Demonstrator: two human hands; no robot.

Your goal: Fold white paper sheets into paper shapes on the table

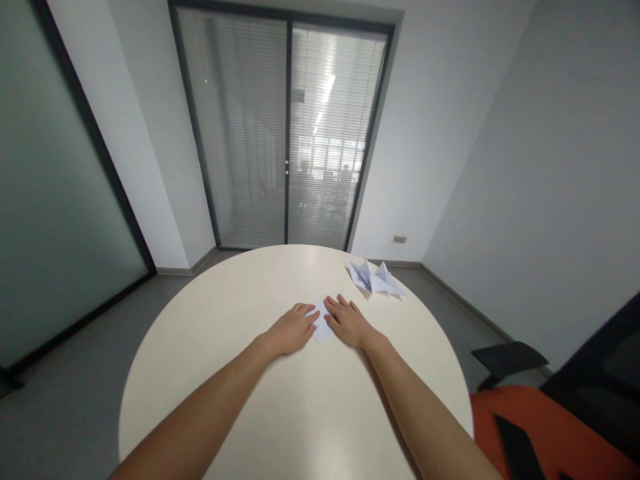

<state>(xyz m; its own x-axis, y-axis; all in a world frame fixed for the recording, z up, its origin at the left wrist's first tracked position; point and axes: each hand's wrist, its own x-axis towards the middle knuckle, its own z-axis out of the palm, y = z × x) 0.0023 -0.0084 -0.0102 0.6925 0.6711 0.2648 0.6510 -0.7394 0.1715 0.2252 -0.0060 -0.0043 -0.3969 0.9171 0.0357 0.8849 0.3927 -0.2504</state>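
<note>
A small piece of folded white paper [323, 328] lies flat on the round white table [225, 300], between my two hands. My left hand [294, 328] rests at its left side, fingers stretched out, with the fingertips on the paper. From the right, my right hand [347, 321] lies palm down with its fingers spread, touching the paper's right edge. Parts of the paper are hidden under my fingers. Folded white paper figures [375, 279] with pointed tips stand near the table's far right edge, beyond my right hand.
An orange chair [537, 427] with a black armrest [510, 358] stands at the table's right. Behind the table is a glass partition with blinds [320, 153] in a dark frame. A frosted glass panel [55, 200] is on the left.
</note>
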